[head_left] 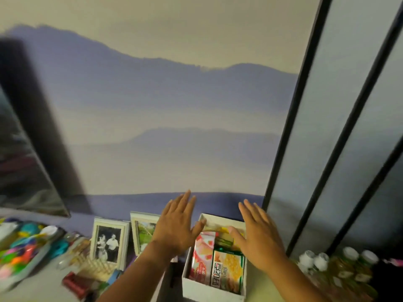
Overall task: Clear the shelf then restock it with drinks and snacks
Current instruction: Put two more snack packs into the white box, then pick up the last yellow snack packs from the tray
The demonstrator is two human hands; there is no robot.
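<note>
White box holding snack packets: pink-and-red packet with pale fruit shapes, green packet printed with a yellow cracker and dark lettering, further yellow and green wrappers behind. Two white picture frames — one around a black-and-white photo, the other around a green and yellow picture. Bottles with white caps and yellowish contents. Grey tray of toys in teal, orange, pink, lime green. Dark red object, blurred. Wall mural in hazy purple-blue mountain bands over beige — black strips between pale grey panels.
</note>
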